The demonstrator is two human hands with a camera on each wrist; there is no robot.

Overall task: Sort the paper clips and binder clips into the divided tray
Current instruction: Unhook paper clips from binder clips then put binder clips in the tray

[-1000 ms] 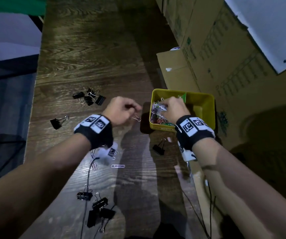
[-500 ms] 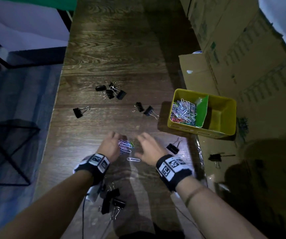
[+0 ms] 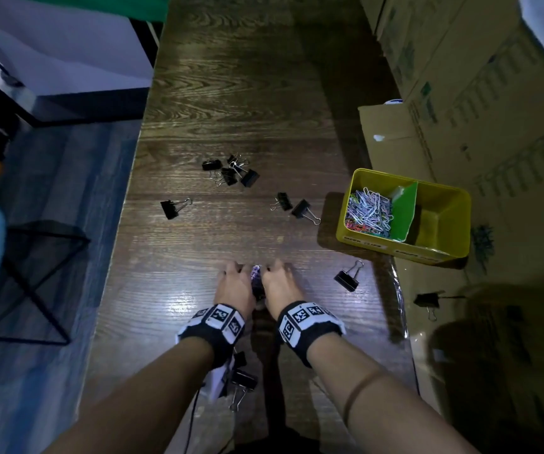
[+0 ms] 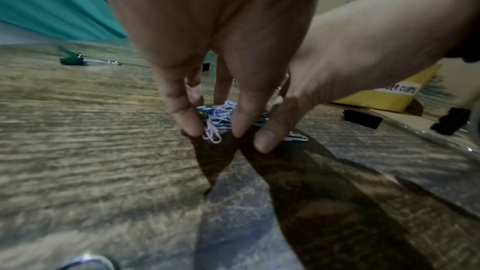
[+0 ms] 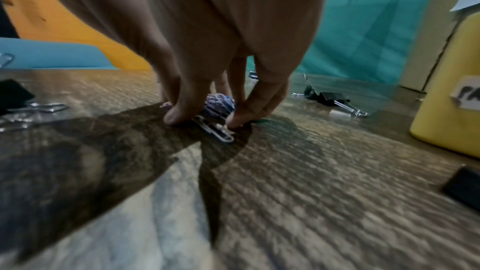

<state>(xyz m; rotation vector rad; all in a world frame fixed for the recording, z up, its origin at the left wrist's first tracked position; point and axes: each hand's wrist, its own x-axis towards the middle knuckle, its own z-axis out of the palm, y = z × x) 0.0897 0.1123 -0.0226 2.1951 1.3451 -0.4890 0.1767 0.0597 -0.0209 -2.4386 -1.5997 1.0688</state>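
Note:
A small pile of coloured paper clips (image 3: 256, 273) (image 4: 221, 114) (image 5: 221, 102) lies on the dark wooden table near its front. My left hand (image 3: 231, 268) (image 4: 215, 130) and right hand (image 3: 277, 268) (image 5: 200, 120) stand side by side, fingertips down on the table, pinching the pile between them. The yellow divided tray (image 3: 362, 239) sits at the right edge. Its left compartment holds many paper clips (image 3: 367, 209); beyond the green divider (image 3: 406, 211) the right compartment looks bare. Black binder clips lie scattered: a cluster (image 3: 231, 172), a pair (image 3: 292, 206), singles (image 3: 170, 208) (image 3: 347, 278).
More binder clips (image 3: 243, 380) lie under my left wrist, and one (image 3: 428, 301) rests off the table on flat cardboard. Cardboard boxes (image 3: 460, 93) line the right side. The table's left edge drops to the floor, where a black wire frame (image 3: 35, 257) stands.
My hands left the tray, came back toward me and closed in from both sides on the pile of paper clips; a loose clip beside it is now gathered in.

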